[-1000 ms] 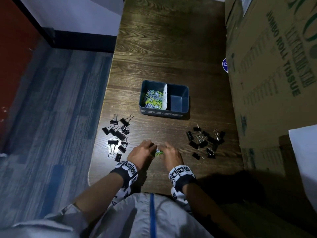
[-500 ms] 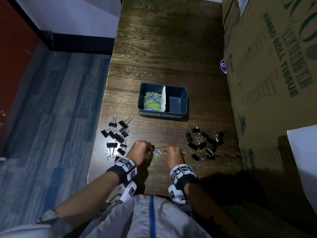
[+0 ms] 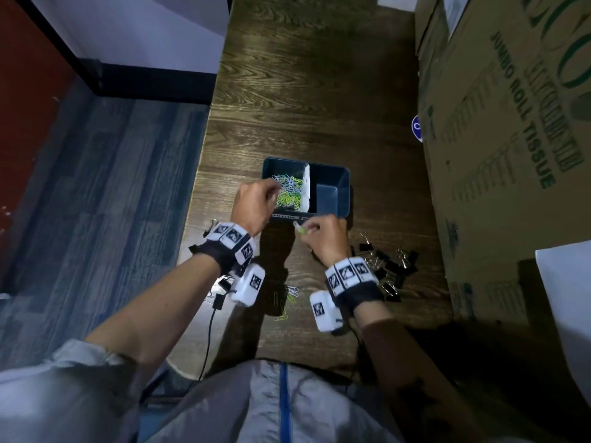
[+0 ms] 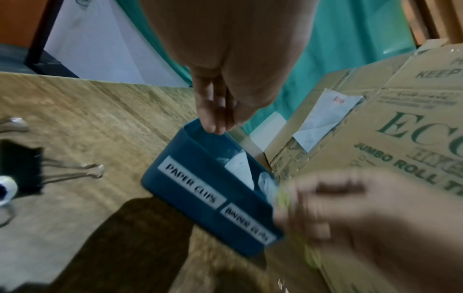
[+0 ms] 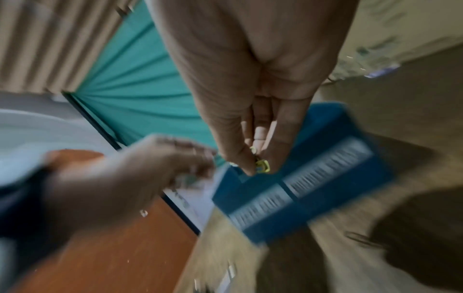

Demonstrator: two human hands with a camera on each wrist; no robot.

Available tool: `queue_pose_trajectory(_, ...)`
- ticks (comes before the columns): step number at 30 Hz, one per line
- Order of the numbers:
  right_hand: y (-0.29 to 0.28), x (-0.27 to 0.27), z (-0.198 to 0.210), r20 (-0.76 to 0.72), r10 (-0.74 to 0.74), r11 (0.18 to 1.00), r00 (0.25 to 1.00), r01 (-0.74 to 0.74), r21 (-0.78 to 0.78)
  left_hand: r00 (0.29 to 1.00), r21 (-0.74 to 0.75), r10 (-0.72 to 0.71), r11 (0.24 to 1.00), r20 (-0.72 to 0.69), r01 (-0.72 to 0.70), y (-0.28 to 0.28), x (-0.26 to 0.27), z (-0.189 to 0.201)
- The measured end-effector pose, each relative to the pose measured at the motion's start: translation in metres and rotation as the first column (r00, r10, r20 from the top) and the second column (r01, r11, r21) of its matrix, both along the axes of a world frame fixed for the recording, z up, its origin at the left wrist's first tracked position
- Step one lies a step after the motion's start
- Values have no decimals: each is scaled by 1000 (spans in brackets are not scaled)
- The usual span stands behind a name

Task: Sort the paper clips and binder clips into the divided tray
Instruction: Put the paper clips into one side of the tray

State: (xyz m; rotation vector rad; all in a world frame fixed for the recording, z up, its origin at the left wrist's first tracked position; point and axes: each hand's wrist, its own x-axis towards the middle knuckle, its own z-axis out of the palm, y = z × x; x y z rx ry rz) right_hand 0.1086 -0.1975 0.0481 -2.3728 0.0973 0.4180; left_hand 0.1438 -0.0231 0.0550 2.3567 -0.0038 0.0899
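Over on the wooden table (image 3: 313,91), the blue divided tray (image 3: 332,199) already holds coloured paper clips (image 3: 289,195) in its left compartment. Left hand (image 3: 254,204) hovers above them, fingers curled; its hold is unclear. Right hand (image 3: 323,238), just before the tray's front wall, pinches a yellow-green paper clip (image 5: 261,165).

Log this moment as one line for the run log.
left hand over tray's paper clip side | right hand pinching yellow paper clips at tray front | binder clips unsorted on table
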Motion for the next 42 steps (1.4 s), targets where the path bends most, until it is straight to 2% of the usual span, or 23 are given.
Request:
queue_pose_trajectory(3,15,40,21,108,-46,998,993,41,44,999,127,-36,991,0,35,0,-37,-19)
queue_pose_trajectory(6,24,64,34,124,-50,994,991,37,102,974,174,-158,967,-160,186,3,-76,-42)
queue_pose_trajectory(11,16,43,24,256,37,999,966,-42,16,884,262,-312,873,-348,411,9,-129,-73)
queue_pose_trajectory(13,9,18,5,199,74,997,977,-75,-2,819,256,-382,818,-427,515,11,-143,-84)
queue_pose_trajectory(15,0,-11,-21,32,148,988,989,-146,-58,766,271,-423,760,-484,590,11,-152,-91)
queue_pose_trajectory(17,-11,-43,-49,-159,234,957,959,-256,-136,744,312,-436,711,-507,630,7,-158,-96)
queue_pose_trajectory(19,-19,-72,-73,-270,278,919,922,-337,-203,742,332,-439,696,-506,637,2,-161,-100)
queue_pose_trajectory(21,-21,-97,-91,-227,294,906,928,-347,-243,758,336,-446,704,-476,626,-5,-162,-103)
queue_pose_trajectory(24,-14,-119,-96,-90,348,888,933,-359,-288,805,296,-456,764,-380,573,-10,-162,-103)
queue_pose_trajectory(27,-11,-126,-98,-37,357,895,934,-353,-273,860,254,-431,830,-275,497,-14,-161,-98)
queue_pose_trajectory(29,-13,-127,-98,1,334,919,943,-325,-223,871,223,-425,850,-246,478,-15,-158,-100)
queue_pose_trajectory(32,-20,-128,-94,54,211,968,976,-201,-150,866,164,-425,865,-265,475,-10,-156,-102)
queue_pose_trajectory(34,-26,-130,-91,32,165,970,986,-156,-186,871,152,-376,886,-315,438,-6,-160,-102)
queue_pose_trajectory(38,-26,-133,-91,-49,178,958,983,-185,-221,864,147,-322,903,-387,403,-12,-170,-99)
queue_pose_trajectory(42,-12,-124,-88,-70,202,956,977,-212,-200,872,194,-302,897,-385,397,-26,-168,-98)
